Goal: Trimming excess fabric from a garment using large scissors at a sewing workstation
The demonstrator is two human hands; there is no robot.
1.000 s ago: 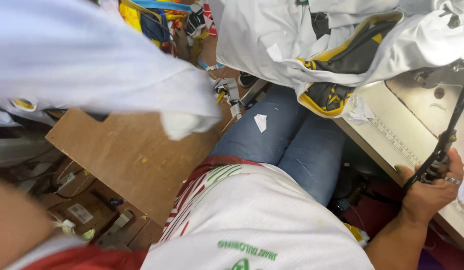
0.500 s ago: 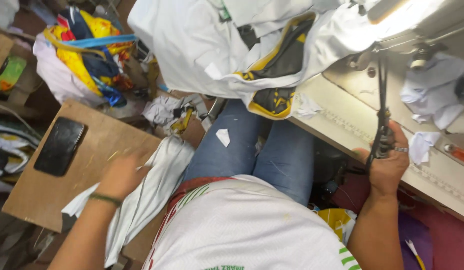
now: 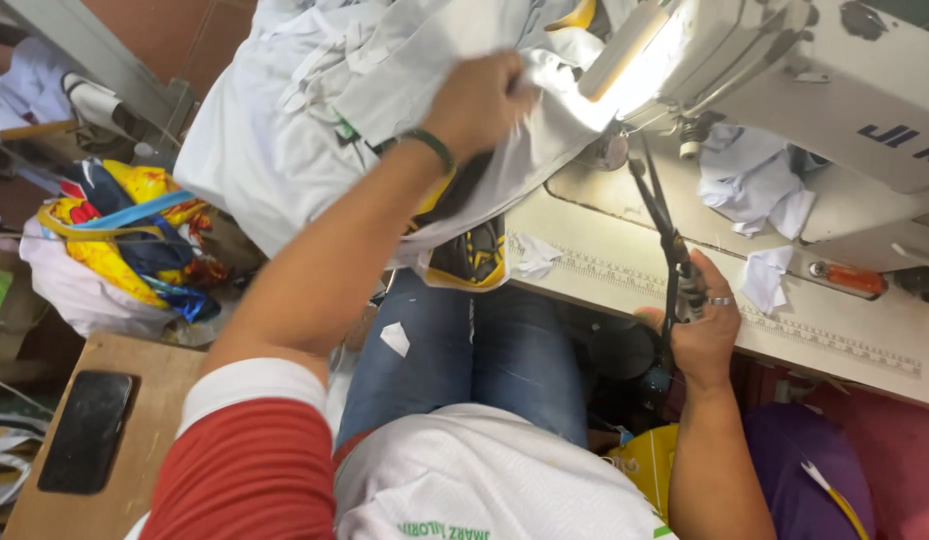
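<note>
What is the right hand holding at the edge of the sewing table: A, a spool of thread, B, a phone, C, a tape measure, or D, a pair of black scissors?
D: the right hand grips the handles of black scissors, blades pointing up toward the sewing machine, while the left hand clutches white fabric.

Counting it up: one pair of scissors (image 3: 665, 235) in the right hand (image 3: 703, 335), one white garment (image 3: 315, 110) under the left hand (image 3: 480, 100), two cloth scraps (image 3: 755, 180) past the scissors, one phone (image 3: 85, 430) way off left.
</note>
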